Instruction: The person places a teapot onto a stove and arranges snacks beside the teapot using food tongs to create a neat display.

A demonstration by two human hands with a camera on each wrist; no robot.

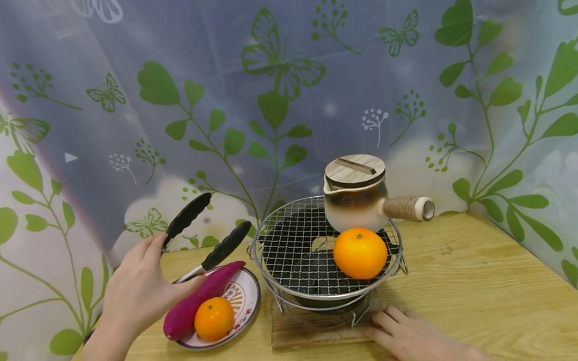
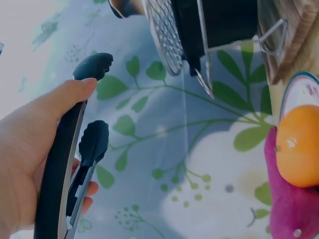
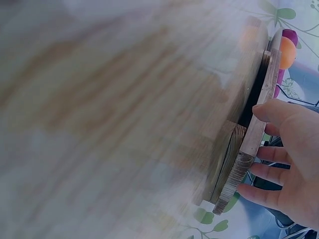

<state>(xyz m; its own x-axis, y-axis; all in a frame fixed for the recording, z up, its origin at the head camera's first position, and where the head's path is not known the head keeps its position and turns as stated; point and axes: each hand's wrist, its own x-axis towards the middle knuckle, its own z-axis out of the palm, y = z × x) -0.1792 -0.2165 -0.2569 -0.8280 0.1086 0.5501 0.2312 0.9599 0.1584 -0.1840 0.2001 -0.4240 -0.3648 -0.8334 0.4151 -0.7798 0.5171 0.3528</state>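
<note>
My left hand grips a pair of kitchen tongs with black scalloped tips, spread apart and with nothing between them. The tongs rise over a plate holding a purple sweet potato and an orange. My right hand touches the near right corner of a wooden board, its fingers loosely extended along the board's edge. On that board stands a round grill stove with a wire mesh top. A larger orange sits on the mesh.
Behind the larger orange, a clay pot with a wooden lid stands on the mesh, its twine-wrapped handle pointing right. A patterned curtain hangs behind the wooden table.
</note>
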